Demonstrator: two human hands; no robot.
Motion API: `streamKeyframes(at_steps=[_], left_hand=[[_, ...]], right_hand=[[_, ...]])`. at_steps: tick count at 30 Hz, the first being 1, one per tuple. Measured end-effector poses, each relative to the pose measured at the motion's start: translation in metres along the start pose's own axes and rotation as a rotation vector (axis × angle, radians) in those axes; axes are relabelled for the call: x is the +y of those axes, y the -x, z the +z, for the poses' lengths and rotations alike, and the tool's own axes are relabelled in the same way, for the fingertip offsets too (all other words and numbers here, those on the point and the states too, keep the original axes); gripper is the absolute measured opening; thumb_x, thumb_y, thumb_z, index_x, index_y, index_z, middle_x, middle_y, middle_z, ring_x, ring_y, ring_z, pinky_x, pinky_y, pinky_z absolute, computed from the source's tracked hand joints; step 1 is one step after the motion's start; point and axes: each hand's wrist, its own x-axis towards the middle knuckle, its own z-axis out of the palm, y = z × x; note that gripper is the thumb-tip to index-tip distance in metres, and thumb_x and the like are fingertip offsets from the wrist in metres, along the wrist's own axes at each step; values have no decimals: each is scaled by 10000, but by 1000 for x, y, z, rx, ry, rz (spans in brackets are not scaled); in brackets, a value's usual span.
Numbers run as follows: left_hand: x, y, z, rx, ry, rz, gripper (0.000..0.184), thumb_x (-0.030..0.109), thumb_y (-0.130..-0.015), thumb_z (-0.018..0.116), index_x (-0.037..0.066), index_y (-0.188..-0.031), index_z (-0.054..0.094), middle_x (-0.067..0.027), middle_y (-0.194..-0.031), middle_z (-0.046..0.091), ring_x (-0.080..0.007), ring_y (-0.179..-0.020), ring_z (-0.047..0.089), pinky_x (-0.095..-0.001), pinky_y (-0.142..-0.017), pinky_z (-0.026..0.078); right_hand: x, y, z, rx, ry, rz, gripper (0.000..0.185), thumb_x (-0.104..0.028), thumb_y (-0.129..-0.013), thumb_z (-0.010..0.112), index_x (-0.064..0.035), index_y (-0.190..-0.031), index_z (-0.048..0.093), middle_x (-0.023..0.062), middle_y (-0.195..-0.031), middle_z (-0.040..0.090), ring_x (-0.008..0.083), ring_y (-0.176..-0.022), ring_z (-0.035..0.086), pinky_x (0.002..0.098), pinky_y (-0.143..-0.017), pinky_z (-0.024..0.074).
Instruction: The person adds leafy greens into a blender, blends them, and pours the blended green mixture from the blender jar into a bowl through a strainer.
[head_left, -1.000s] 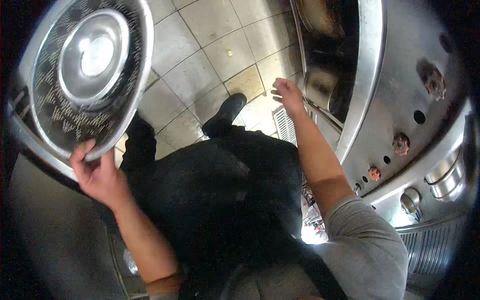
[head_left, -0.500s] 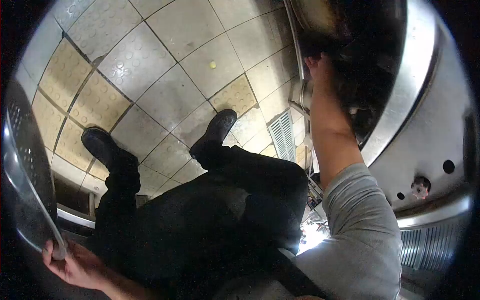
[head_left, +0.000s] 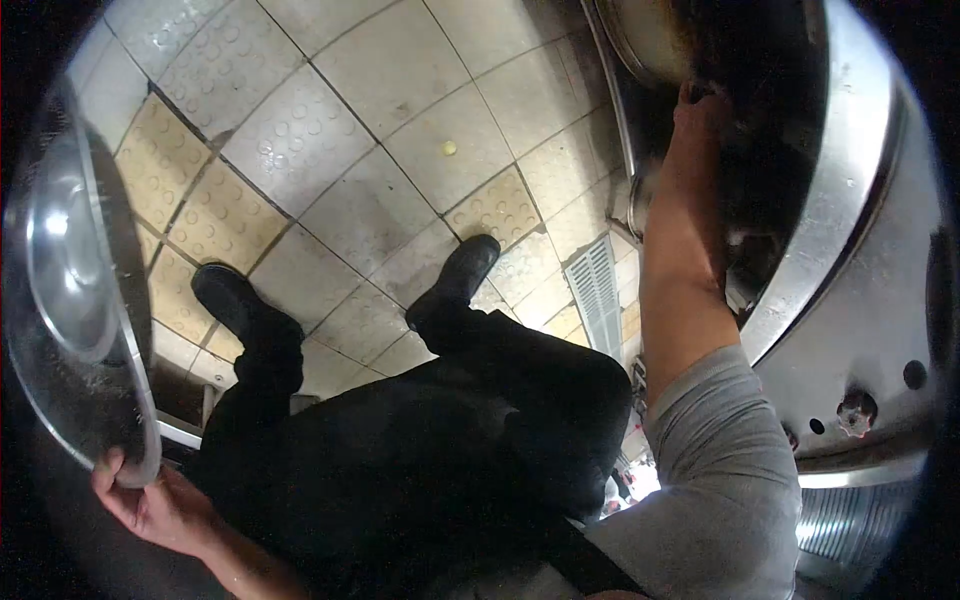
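At the far left, my left hand [head_left: 155, 505] pinches the rim of a round, shiny metal bowl [head_left: 75, 250]. The bowl is tipped up on its side, and its left part runs into the dark edge of the view. My right arm stretches into a dark space under a steel edge at the upper right. There my right hand [head_left: 703, 108] is beside the lower edge of a large, stained round pot [head_left: 648, 40]. Its fingers look curled, but shadow hides what they hold.
Below is a tiled floor [head_left: 370, 210] with a small yellowish bit [head_left: 449, 148] lying on it and a slotted drain grate [head_left: 596, 290]. A steel counter edge [head_left: 835, 180] curves along the right, near a control knob [head_left: 856, 413]. My shoes [head_left: 470, 268] stand on the tiles.
My right hand has moved up and right, closer to the pot. The bowl in my left hand has turned, showing its shiny hollow instead of a side with small holes.
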Motion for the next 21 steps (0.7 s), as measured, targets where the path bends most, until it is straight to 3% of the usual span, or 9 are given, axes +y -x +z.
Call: streamKeyframes(at_steps=[2,8,11,14,16,17,18,19,21], left_hand=[[-3,-2,10,-9,35,48,256,-43,-828,604,17,-1072,551,-65,-1064,544,-192,-1021,535,-337,-940,441],[15,5,37,-14,156,24,259,-68,-790,606,36,-1019,544,-35,-1009,536,-148,-964,500,-281,-891,389],[8,6,39,10,219,34,272,-86,-788,624,29,-1021,541,-44,-1012,534,-156,-965,498,-286,-900,388],[13,6,37,9,243,10,259,-79,-802,640,25,-1015,536,-49,-1020,526,-167,-980,491,-310,-920,394],[7,7,26,37,297,3,258,-50,-805,653,26,-1022,535,-53,-1037,523,-171,-974,497,-314,-908,407],[2,7,17,77,252,6,251,-39,-802,657,24,-1016,541,-57,-1030,529,-177,-965,503,-318,-902,413],[-1,7,4,119,210,10,244,-28,-799,660,21,-1010,548,-61,-1023,534,-183,-956,509,-322,-896,419],[0,7,-13,168,53,75,246,-41,-767,678,14,-976,559,-58,-1006,539,-179,-966,497,-316,-908,397],[-6,16,-49,262,57,46,227,-16,-779,700,6,-961,567,-66,-980,548,-191,-928,506,-334,-884,422]], right_hand=[[-48,54,12,165,-288,297,321,-91,-863,575,-16,-1173,539,145,-1169,552,275,-932,584,376,-774,559],[-85,138,13,-219,258,-38,390,-165,-850,650,30,-1172,549,151,-1180,582,209,-961,613,296,-765,538],[-61,160,2,-213,280,-119,405,-196,-848,677,65,-1134,560,146,-1037,638,192,-836,641,284,-705,522],[-29,188,-7,-573,550,-363,314,-146,-829,673,22,-1083,595,96,-932,652,140,-750,610,284,-654,500],[-108,245,15,-650,570,-273,258,-118,-818,682,-28,-1049,612,32,-827,642,100,-689,562,281,-615,474],[-156,284,26,-735,538,-26,180,-93,-809,672,-40,-971,617,12,-742,612,96,-648,530,283,-590,455],[-142,300,24,-821,528,17,113,-79,-797,656,-44,-895,613,20,-696,598,105,-627,541,288,-570,450],[-175,323,25,-906,619,25,181,-176,-750,672,-41,-842,593,85,-668,601,178,-605,570,354,-562,457],[-238,359,18,-1098,538,280,168,-181,-753,652,-39,-819,592,92,-640,606,193,-609,602,351,-550,468]])
